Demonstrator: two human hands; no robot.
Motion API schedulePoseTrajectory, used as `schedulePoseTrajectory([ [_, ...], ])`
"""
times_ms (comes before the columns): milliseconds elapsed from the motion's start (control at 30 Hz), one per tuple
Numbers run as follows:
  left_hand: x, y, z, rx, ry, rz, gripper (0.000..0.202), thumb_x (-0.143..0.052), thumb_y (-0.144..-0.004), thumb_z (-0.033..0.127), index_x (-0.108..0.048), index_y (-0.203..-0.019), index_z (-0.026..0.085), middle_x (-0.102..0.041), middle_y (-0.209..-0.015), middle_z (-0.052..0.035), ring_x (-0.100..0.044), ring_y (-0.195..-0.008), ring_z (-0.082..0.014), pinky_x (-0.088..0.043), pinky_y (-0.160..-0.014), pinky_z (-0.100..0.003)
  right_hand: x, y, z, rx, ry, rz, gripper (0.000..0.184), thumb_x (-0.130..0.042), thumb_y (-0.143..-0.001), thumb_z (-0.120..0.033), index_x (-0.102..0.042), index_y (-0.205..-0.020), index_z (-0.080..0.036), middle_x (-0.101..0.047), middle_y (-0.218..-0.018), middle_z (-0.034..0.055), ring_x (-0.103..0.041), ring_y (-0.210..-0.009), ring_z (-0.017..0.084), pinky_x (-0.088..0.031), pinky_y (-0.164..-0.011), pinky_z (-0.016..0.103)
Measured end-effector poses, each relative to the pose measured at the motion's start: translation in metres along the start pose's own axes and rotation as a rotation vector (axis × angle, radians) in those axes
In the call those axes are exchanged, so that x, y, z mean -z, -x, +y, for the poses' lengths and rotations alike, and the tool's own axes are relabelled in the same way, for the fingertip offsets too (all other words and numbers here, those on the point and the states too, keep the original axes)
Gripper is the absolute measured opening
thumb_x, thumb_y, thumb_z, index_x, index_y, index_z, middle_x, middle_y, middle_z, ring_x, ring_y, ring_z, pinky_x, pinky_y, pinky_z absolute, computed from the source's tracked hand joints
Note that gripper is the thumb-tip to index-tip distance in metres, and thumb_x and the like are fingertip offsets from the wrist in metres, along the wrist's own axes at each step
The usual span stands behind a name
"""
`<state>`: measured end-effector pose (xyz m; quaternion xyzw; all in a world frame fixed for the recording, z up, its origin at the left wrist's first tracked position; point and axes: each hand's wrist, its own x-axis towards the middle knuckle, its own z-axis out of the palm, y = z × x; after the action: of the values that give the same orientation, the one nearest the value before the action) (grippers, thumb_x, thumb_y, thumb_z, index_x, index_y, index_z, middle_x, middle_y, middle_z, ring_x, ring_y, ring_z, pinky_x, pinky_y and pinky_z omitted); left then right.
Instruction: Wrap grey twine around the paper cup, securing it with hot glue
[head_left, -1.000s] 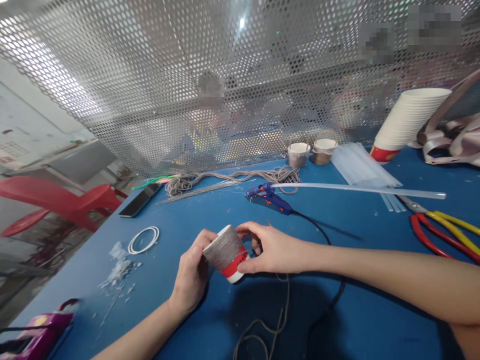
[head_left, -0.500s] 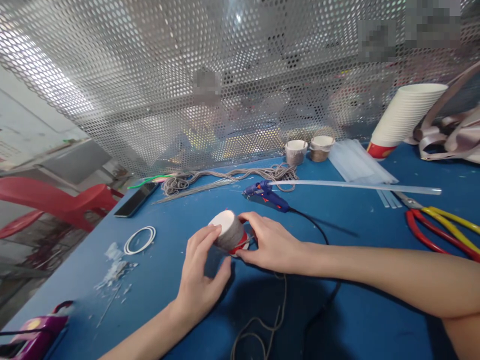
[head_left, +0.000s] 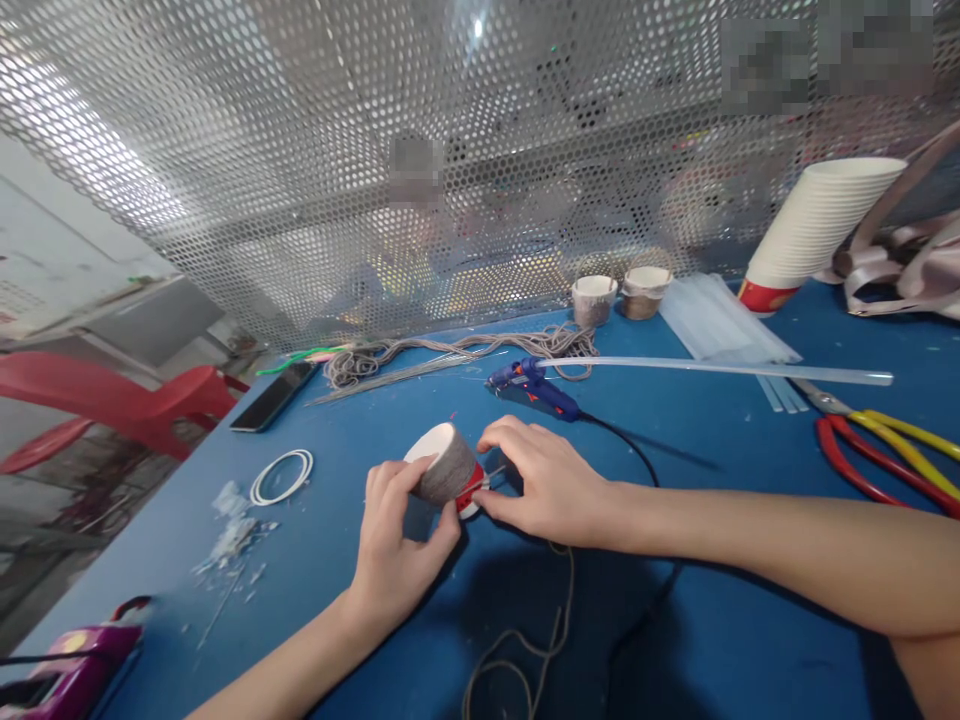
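A paper cup (head_left: 444, 470), partly wrapped in grey cord, lies tilted above the blue table, its base to the upper left and a red band bare near its other end. My left hand (head_left: 401, 535) grips it, fingers on the wrapped side and thumb below. Against the red end, my right hand (head_left: 551, 480) is bent in a pinch, its thumb at the cup, with the cord passing into its fingers. From under that hand the loose cord (head_left: 568, 590) trails in curves down the table. The fingertips of my right hand partly hide the pinch.
Behind the cup rests a blue glue gun (head_left: 529, 380) with a long glue stick. Along the back are bundled cord (head_left: 360, 365), two wrapped cups (head_left: 592, 300), glue sticks (head_left: 724, 320) and stacked cups (head_left: 821, 230). Pliers (head_left: 862, 440) lie right; a phone (head_left: 274, 395) and white ring (head_left: 281, 478) left.
The cup has tipped and shifted slightly left. My left thumb has closed in on it, where before it stood apart. My right hand has barely moved.
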<state>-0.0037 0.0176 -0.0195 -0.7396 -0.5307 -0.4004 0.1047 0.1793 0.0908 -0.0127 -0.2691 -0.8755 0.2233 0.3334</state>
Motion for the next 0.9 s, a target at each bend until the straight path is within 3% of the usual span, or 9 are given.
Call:
schedulePoseTrajectory([
  [100,0.0003,0.0008,-0.0003,0.004,0.013,-0.013,0.037,-0.059,-0.076,0.010,-0.050,-0.111,0.020,-0.054,-0.084,-0.0024,-0.050,-0.078,-0.0185,-0.043,-0.068,-0.033,-0.0003,0.0009,0.0017,0.119,0.068,0.051,0.009,-0.063,-0.084,-0.027,-0.063,-0.086,-0.018,-0.061,-0.085,0.0024,-0.055,-0.074,0.015,-0.036,-0.068,0.028],
  [200,0.0018,0.0006,0.0012,-0.009,0.035,-0.038,0.035,-0.056,-0.076,0.010,-0.050,-0.110,0.019,-0.052,-0.083,-0.0028,-0.048,-0.078,-0.0186,-0.043,-0.067,-0.032,-0.0005,0.0013,0.0024,0.170,0.100,0.079,0.012,-0.062,-0.086,-0.026,-0.065,-0.078,-0.018,-0.059,-0.075,0.0001,-0.050,-0.066,0.012,-0.030,-0.064,0.028],
  [900,-0.0006,0.0018,0.0010,0.055,0.118,-0.015,0.023,-0.060,-0.075,0.012,-0.044,-0.088,0.021,-0.046,-0.075,0.0008,-0.042,-0.070,-0.0155,-0.037,-0.061,-0.029,-0.0024,0.0015,-0.0034,0.123,0.058,0.082,0.015,-0.063,-0.082,-0.023,-0.059,-0.069,-0.017,-0.058,-0.069,-0.0019,-0.047,-0.064,0.011,-0.025,-0.062,0.026],
])
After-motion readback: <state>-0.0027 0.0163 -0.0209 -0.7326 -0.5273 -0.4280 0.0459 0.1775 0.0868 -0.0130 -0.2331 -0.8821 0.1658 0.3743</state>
